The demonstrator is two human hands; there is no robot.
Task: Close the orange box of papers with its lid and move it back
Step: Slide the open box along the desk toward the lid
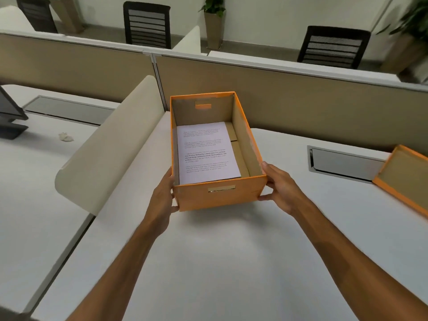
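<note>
Gripping the near corners of the open orange box (pixel 220 196), the left hand (pixel 163 200) and right hand (pixel 281 191) clamp its sides on the white desk (pixel 208 262); its long axis runs away from the person, papers (pixel 206 152) inside, lid (pixel 405 179) lying well apart at right.

The only writing is on the top sheet of papers (pixel 206 152) lying flat in the orange box (pixel 220 196). The sheet has four short blocks of printed words, one under the other. Most of the print is thin, pale and too small to read. Part of the third block is in thick dark letters. A few of those words seem to say "Defined by a slower pace" and "strong community bonds, local traditions", but they are fuzzy and not sure. A small pale label (pixel 221 189) sits on the near wall of the box, and no words can be read on it.
</note>
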